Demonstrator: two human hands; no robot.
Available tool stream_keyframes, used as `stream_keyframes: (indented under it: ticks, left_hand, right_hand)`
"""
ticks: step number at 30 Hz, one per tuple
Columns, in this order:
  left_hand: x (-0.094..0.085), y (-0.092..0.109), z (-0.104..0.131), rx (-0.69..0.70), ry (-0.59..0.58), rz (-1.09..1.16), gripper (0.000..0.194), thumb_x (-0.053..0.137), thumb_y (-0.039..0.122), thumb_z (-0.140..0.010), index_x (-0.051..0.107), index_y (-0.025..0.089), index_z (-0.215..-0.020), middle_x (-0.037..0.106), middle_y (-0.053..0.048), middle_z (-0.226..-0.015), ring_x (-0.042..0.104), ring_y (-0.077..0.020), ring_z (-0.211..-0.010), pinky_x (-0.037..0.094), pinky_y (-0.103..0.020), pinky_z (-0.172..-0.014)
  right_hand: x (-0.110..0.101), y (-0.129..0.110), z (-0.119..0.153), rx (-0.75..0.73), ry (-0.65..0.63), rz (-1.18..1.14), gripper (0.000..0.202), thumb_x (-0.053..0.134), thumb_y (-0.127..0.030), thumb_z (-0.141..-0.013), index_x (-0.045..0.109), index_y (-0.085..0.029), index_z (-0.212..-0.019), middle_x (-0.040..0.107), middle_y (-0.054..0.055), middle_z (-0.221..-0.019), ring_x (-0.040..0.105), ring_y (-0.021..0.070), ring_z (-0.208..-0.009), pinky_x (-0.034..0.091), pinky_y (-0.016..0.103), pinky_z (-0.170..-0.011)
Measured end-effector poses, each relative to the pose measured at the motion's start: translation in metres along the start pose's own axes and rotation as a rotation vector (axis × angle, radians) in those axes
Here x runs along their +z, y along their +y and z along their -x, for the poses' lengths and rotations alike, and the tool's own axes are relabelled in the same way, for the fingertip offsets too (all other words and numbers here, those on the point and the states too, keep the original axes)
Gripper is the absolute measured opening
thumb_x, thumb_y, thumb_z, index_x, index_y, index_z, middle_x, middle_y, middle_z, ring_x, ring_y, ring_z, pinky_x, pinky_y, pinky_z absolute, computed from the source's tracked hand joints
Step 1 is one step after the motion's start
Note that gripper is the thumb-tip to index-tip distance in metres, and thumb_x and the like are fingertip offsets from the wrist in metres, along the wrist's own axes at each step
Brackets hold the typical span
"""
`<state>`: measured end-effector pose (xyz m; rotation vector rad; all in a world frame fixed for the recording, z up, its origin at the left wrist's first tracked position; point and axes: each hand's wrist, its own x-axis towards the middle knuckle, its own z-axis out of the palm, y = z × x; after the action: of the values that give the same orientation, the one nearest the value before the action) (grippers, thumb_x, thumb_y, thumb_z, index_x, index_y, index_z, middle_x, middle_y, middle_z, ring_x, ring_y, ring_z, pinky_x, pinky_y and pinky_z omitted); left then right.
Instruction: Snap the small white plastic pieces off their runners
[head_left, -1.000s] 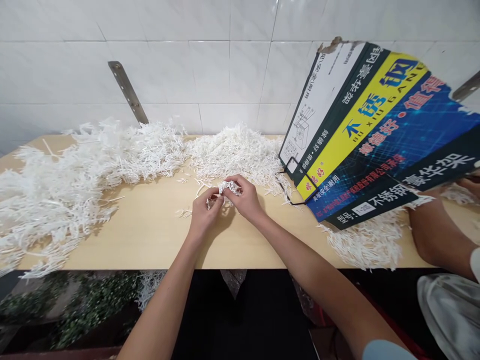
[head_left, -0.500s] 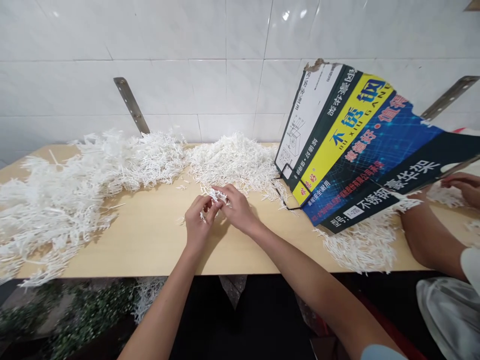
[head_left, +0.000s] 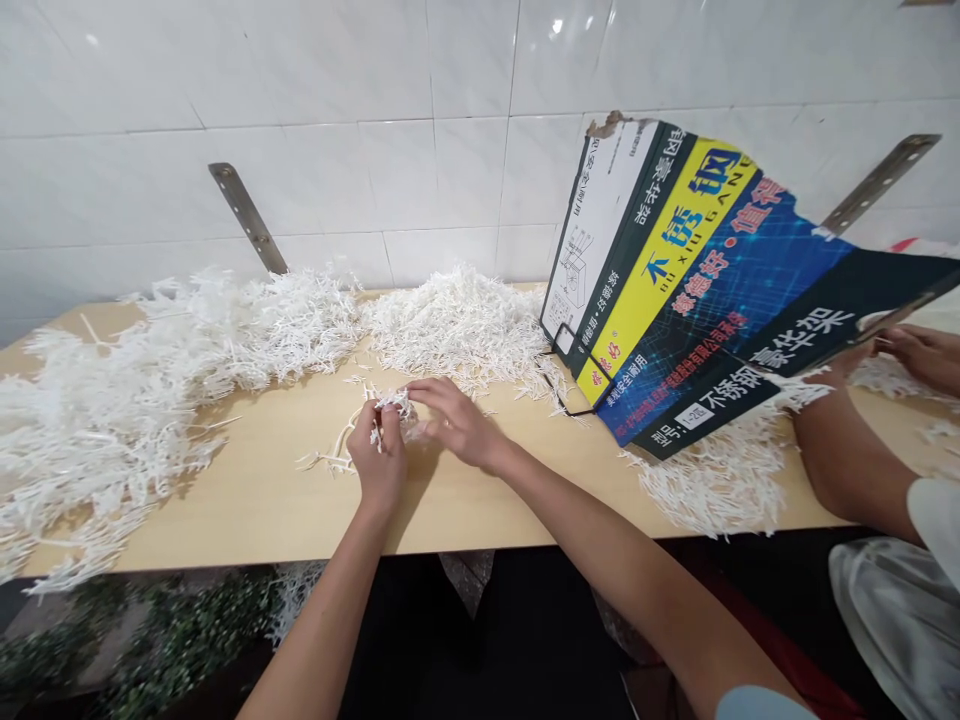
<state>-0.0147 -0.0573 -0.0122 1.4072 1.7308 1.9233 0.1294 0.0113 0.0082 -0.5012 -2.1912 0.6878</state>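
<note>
My left hand point(head_left: 381, 455) is closed around a small bunch of white branched plastic pieces point(head_left: 397, 403), held just above the table. Beside it, my right hand point(head_left: 457, 428) has its fingers stretched out and thumb apart, with the fingertips at the bunch's right side; whether they press on it is hard to see. On the table left of my hands lie a few loose white stems point(head_left: 339, 450). Behind my hands rises a heap of small white pieces point(head_left: 457, 325). A larger pile of longer white branched sprigs point(head_left: 150, 370) spreads over the left side.
A printed cardboard panel point(head_left: 675, 290) leans over the table point(head_left: 262, 500) at right, in a black wire stand point(head_left: 570, 385). More white pieces point(head_left: 720, 485) lie under it. Another person's hand point(head_left: 922, 355) is beyond it. Metal brackets point(head_left: 247, 215) are against the tiled wall.
My hands have drawn slightly apart, the left moving left with the bunch. My right fingers have loosened and straightened. Loose white stems now lie left of my left hand. The view has shifted slightly.
</note>
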Motion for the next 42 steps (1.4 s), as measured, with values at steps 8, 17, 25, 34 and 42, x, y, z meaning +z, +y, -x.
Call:
stream_keyframes:
  ticks: [8, 17, 25, 34, 42]
  left_hand:
    - [0.004, 0.006, -0.007, -0.098, -0.402, 0.091, 0.039, 0.059, 0.051, -0.098, 0.059, 0.021, -0.073, 0.050, 0.002, -0.064, 0.043, -0.0150, -0.062, 0.032, -0.028, -0.063]
    - [0.008, -0.002, -0.012, 0.017, -0.604, 0.020, 0.036, 0.058, 0.047, -0.098, 0.069, 0.021, -0.076, 0.062, -0.002, -0.063, 0.052, -0.0170, -0.058, 0.035, -0.029, -0.057]
    - [0.009, 0.000, -0.011, -0.015, -0.626, -0.044, 0.035, 0.058, 0.043, -0.098, 0.069, 0.021, -0.072, 0.056, -0.001, -0.058, 0.048, -0.0160, -0.056, 0.030, -0.028, -0.056]
    - [0.005, -0.001, -0.014, 0.060, -0.748, -0.113, 0.034, 0.056, 0.036, -0.094, 0.066, 0.020, -0.065, 0.054, 0.000, -0.056, 0.048, -0.0163, -0.057, 0.032, -0.031, -0.060]
    - [0.005, 0.001, -0.012, -0.036, -0.667, -0.068, 0.035, 0.050, 0.045, -0.101, 0.065, 0.021, -0.081, 0.061, -0.001, -0.070, 0.053, -0.0173, -0.070, 0.037, -0.031, -0.069]
  right_hand:
    - [-0.008, 0.022, 0.011, 0.113, 0.374, -0.044, 0.029, 0.046, -0.031, -0.098, 0.072, -0.020, -0.107, 0.071, 0.009, -0.105, 0.062, 0.0249, -0.100, 0.050, 0.040, -0.090]
    - [-0.018, 0.026, 0.008, 0.166, 0.033, -0.186, 0.035, 0.052, -0.032, -0.101, 0.073, -0.025, -0.129, 0.074, 0.007, -0.120, 0.062, 0.0249, -0.117, 0.046, 0.045, -0.106]
    - [-0.019, 0.027, 0.013, 0.295, 0.130, -0.177, 0.009, 0.076, -0.031, -0.086, 0.076, -0.021, -0.085, 0.072, 0.002, -0.087, 0.066, 0.0186, -0.087, 0.049, 0.033, -0.081]
    - [-0.026, 0.062, 0.018, 0.445, 0.715, -0.178, 0.025, 0.055, -0.042, -0.097, 0.060, -0.021, -0.083, 0.061, 0.001, -0.076, 0.055, 0.0172, -0.072, 0.045, 0.031, -0.070]
    - [-0.022, 0.041, 0.014, 0.176, 0.439, 0.138, 0.029, 0.054, -0.030, -0.102, 0.066, -0.022, -0.128, 0.070, 0.010, -0.124, 0.062, 0.0251, -0.116, 0.047, 0.039, -0.101]
